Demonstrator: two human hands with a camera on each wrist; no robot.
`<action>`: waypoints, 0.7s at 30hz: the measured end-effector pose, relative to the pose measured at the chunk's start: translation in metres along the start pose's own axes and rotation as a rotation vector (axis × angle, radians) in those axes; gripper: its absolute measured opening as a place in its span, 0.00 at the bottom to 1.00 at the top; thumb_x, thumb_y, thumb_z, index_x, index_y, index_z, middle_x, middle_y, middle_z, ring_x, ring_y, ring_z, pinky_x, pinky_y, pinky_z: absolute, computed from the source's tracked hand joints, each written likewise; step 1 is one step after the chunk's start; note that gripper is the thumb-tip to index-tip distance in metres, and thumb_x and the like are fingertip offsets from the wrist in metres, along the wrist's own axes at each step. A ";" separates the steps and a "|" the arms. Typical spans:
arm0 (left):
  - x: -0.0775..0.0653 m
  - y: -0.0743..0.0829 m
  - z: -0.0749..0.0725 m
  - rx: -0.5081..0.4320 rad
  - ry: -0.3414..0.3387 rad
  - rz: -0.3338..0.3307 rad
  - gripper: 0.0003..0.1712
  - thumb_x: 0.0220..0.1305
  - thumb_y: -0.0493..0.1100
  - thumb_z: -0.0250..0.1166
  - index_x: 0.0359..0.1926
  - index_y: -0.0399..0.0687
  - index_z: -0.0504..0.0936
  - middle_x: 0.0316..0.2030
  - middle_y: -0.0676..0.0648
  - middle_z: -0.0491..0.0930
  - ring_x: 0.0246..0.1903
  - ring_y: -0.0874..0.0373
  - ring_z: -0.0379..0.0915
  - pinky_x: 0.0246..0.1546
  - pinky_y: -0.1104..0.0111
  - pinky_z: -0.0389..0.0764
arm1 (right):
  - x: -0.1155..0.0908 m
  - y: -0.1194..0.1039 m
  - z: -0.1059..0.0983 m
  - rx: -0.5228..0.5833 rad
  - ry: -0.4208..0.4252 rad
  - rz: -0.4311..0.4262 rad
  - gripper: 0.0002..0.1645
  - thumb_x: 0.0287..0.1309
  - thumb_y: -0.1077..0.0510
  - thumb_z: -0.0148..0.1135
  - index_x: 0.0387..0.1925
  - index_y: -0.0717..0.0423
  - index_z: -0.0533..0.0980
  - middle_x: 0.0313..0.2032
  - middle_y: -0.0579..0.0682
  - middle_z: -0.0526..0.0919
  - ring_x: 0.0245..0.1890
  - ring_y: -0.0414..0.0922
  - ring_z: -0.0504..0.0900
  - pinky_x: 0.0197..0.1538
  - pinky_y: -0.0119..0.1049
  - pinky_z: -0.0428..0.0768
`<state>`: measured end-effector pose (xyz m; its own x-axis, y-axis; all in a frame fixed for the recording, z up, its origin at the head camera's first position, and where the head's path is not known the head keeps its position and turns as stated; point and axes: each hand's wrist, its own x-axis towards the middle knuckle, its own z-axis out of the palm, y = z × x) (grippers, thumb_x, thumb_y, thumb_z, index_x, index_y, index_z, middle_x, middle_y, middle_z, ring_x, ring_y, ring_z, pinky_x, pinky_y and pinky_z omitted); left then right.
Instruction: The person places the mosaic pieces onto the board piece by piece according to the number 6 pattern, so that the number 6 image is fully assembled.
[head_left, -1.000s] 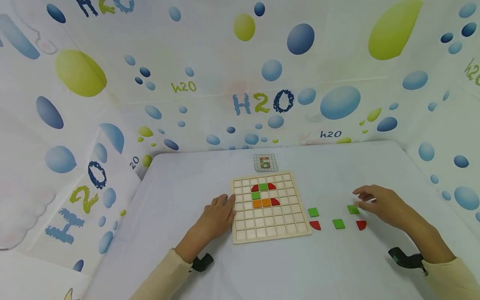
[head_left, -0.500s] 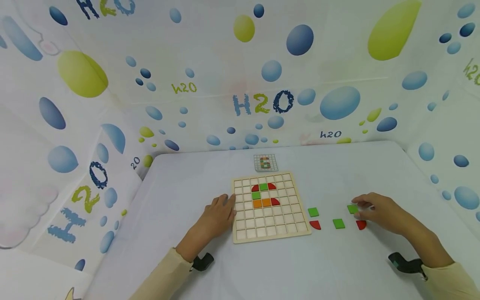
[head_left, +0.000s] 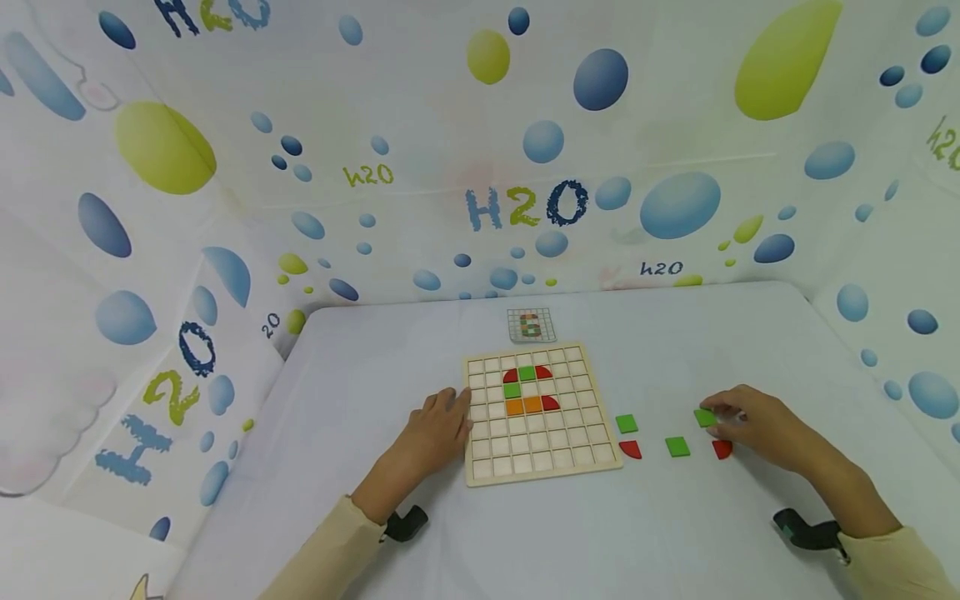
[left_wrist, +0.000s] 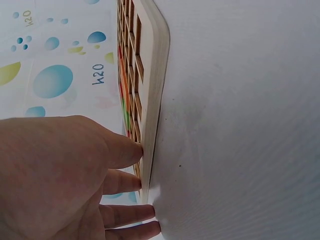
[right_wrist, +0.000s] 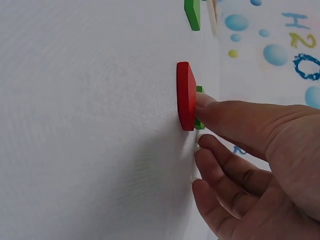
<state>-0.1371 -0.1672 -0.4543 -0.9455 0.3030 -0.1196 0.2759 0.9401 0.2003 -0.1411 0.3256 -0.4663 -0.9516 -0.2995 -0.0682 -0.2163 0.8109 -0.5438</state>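
Observation:
A wooden grid board point(head_left: 540, 462) lies on the table, with red quarter-round, green square and orange square tiles in several cells. My left hand point(head_left: 435, 433) rests at its left edge; in the left wrist view its fingers point(left_wrist: 125, 182) reach straight against the rim. Right of the board, my right hand point(head_left: 765, 421) pinches a green square tile point(head_left: 703, 417) between thumb and fingers. Close by the thumb lies a red quarter-round tile point(head_left: 722, 450), which partly hides the green one in the right wrist view.
Between board and right hand lie two green square tiles, one nearer the board point(head_left: 626, 424) and one nearer me point(head_left: 677, 447), plus a red quarter-round tile point(head_left: 631, 450). A small pattern card point(head_left: 531, 326) stands behind the board. A printed cloth backdrop point(head_left: 420, 100) rises behind the table.
My right hand has come down and its thumb and fingers have closed on the green square tile. The left hand has stayed at the board's edge.

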 end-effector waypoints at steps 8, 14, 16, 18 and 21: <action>-0.001 0.000 0.000 -0.003 0.000 -0.003 0.32 0.84 0.48 0.52 0.80 0.39 0.63 0.74 0.31 0.65 0.73 0.33 0.63 0.64 0.39 0.73 | 0.000 0.000 0.003 0.003 0.022 -0.008 0.20 0.65 0.58 0.74 0.55 0.61 0.82 0.48 0.53 0.83 0.50 0.55 0.82 0.46 0.30 0.82; -0.001 0.000 0.001 -0.004 0.004 -0.003 0.32 0.84 0.48 0.52 0.80 0.39 0.63 0.74 0.31 0.65 0.73 0.33 0.63 0.63 0.38 0.73 | 0.000 -0.001 0.004 0.001 0.034 -0.014 0.19 0.64 0.59 0.74 0.54 0.61 0.82 0.47 0.53 0.84 0.50 0.55 0.82 0.44 0.25 0.80; -0.001 0.000 0.001 -0.004 0.007 -0.002 0.32 0.84 0.48 0.52 0.80 0.39 0.63 0.73 0.31 0.65 0.73 0.33 0.64 0.63 0.38 0.73 | 0.000 -0.001 0.004 0.000 0.035 -0.017 0.19 0.64 0.59 0.73 0.54 0.62 0.82 0.47 0.53 0.84 0.49 0.54 0.82 0.44 0.27 0.81; -0.001 0.000 0.001 -0.007 0.010 -0.001 0.31 0.84 0.48 0.52 0.80 0.39 0.63 0.73 0.31 0.65 0.73 0.33 0.64 0.63 0.38 0.73 | 0.001 -0.001 0.004 -0.002 0.035 -0.018 0.19 0.64 0.59 0.73 0.54 0.62 0.82 0.46 0.53 0.84 0.49 0.54 0.82 0.44 0.28 0.82; -0.001 0.000 0.001 -0.011 0.013 0.001 0.31 0.84 0.47 0.52 0.80 0.39 0.63 0.73 0.31 0.65 0.73 0.33 0.64 0.63 0.38 0.73 | 0.002 0.000 0.003 -0.005 0.036 -0.024 0.19 0.65 0.59 0.73 0.54 0.62 0.82 0.45 0.52 0.84 0.48 0.53 0.82 0.43 0.26 0.81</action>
<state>-0.1359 -0.1672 -0.4553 -0.9474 0.3017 -0.1069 0.2748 0.9380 0.2113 -0.1422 0.3231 -0.4690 -0.9536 -0.3002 -0.0248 -0.2397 0.8062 -0.5408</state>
